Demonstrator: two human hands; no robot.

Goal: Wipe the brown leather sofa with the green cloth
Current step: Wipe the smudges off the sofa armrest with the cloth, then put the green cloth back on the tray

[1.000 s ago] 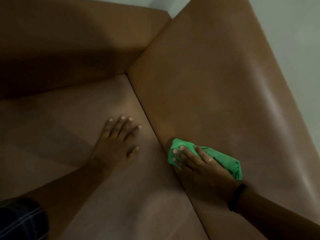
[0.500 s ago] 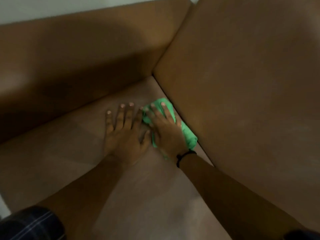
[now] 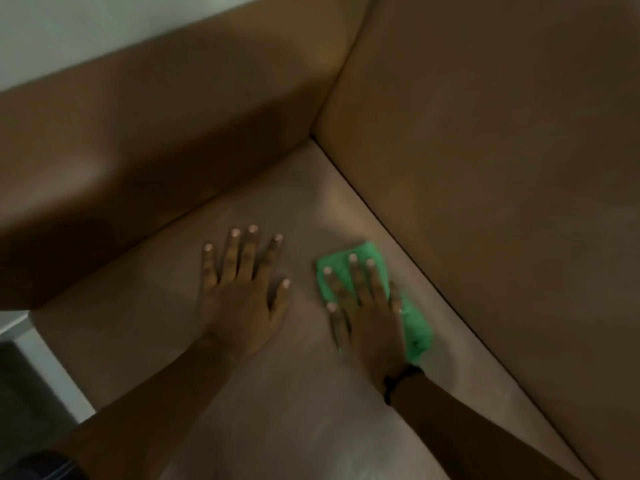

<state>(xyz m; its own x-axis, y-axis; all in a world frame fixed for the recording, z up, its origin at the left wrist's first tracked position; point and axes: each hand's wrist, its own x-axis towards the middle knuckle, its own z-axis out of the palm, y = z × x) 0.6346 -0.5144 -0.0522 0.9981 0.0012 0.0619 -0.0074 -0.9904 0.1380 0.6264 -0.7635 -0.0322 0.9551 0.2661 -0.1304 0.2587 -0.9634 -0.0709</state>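
Observation:
The brown leather sofa (image 3: pixel 284 410) fills the view: its seat cushion lies under both hands, the backrest rises on the right, the armrest on the left. A folded green cloth (image 3: pixel 417 329) lies flat on the seat close to the seam with the backrest. My right hand (image 3: pixel 363 313) presses down on the cloth with its fingers spread; a dark band sits on that wrist. My left hand (image 3: pixel 242 292) rests flat on the bare seat, palm down and fingers apart, a short gap left of the cloth.
The backrest (image 3: pixel 502 168) and the armrest (image 3: pixel 156 133) meet in a corner just beyond the hands. A pale wall (image 3: pixel 104 26) shows above the armrest. At the lower left lies white and dark floor (image 3: pixel 31 368) beside the sofa's front edge.
My right hand has slid the cloth from the backrest down onto the seat, over beside my left hand, then back to the right, opening a gap. The left hand has stayed planted.

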